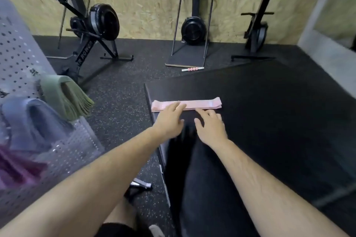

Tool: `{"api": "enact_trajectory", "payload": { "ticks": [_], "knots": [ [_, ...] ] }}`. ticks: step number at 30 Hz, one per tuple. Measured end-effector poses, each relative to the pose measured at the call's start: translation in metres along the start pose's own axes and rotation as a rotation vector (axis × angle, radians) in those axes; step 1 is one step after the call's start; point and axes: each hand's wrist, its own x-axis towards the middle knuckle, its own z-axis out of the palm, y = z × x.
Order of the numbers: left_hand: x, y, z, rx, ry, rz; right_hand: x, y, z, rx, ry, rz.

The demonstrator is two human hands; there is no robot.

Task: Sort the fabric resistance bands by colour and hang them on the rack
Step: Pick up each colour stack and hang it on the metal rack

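A flat stack of pink fabric bands (204,103) lies on a black platform (269,111) ahead of me. My left hand (169,119) reaches over the stack's left part, its straight fingers touching the pink fabric. My right hand (211,126) hovers just in front of the stack, fingers spread and holding nothing. On the left stands a grey pegboard rack (17,57). Green bands (67,96), blue bands (32,121) and purple bands (15,169) hang from it.
Three black rowing machines (92,25) stand upright against the chipboard wall. A pink and white roller stick (192,69) lies on the speckled rubber floor. A small grey and black object (140,185) lies on the floor beside my leg.
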Motion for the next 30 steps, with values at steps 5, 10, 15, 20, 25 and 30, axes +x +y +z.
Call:
{"api": "enact_trajectory", "payload": {
  "ticks": [5,10,15,20,25,30],
  "knots": [
    [0.017,0.020,0.083,-0.094,0.129,-0.025,-0.008,0.056,0.016,0.158,0.303,0.184],
    [0.046,0.025,0.089,-0.056,0.214,0.013,0.028,0.052,0.021,0.080,0.308,0.271],
    [0.074,0.019,0.099,-0.099,0.230,0.005,0.071,0.056,0.028,-0.019,0.343,0.471],
    [0.080,0.018,0.105,-0.084,0.266,0.010,0.102,0.052,0.031,-0.016,0.313,0.613],
    [0.080,0.018,0.104,-0.104,0.271,0.013,0.118,0.039,0.031,0.156,0.279,0.603],
    [0.076,0.016,0.096,-0.240,0.258,-0.029,0.104,0.014,0.007,0.553,0.291,0.512]
  ]
}}
